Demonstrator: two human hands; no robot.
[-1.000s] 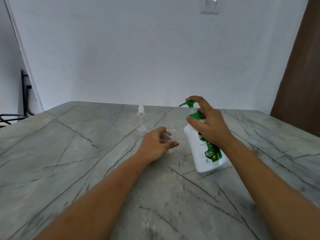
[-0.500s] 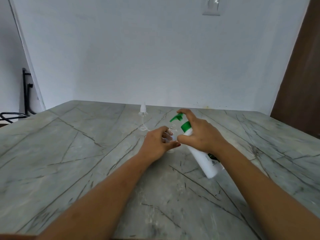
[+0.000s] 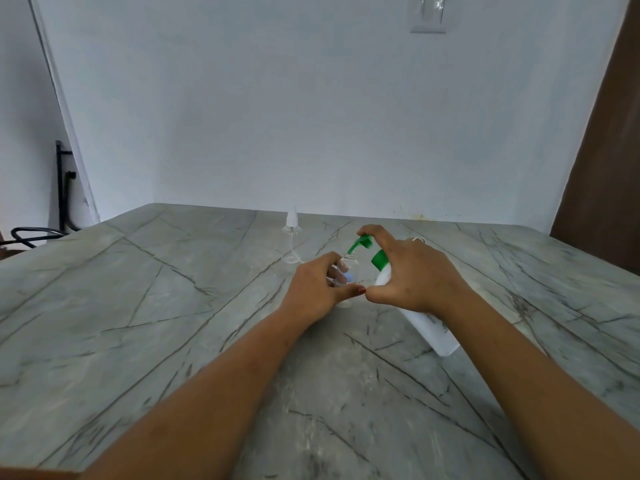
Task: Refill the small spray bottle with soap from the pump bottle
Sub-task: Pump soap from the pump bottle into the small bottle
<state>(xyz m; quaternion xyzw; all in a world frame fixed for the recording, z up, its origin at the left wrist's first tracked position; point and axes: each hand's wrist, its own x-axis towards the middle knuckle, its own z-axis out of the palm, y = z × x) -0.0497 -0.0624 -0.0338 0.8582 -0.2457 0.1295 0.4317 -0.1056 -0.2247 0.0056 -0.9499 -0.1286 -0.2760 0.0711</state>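
Centrally, over a grey veined stone table [image 3: 138,306]: gripping the small spray bottle [image 3: 349,271] in the left hand [image 3: 317,289], fingers and red-nailed thumb curled round its clear body, open neck upward, base apparently down on the stone. Clasping the pump bottle [image 3: 433,332] in the right hand [image 3: 412,275], thumb tucked under the white shoulder, fingers arched over the green pump head [image 3: 362,244]. Tilted steeply leftward, white body slanting down to the right, bottom corner low by the tabletop; contact there impossible to judge. Green spout poised directly above the small bottle's neck, touching or just clear of it, too blurred to tell. Thumbs of both hands nearly meeting in front of the two bottles. Standing apart behind the left hand, toward the far edge: the detached spray cap [image 3: 292,230], clear and white, upright, thin dip tube curling down onto the stone. Beyond, a pale wall carrying a switch plate [image 3: 427,13] high up, a brown door [image 3: 609,168] at right, a black metal frame [image 3: 64,188] at far left.
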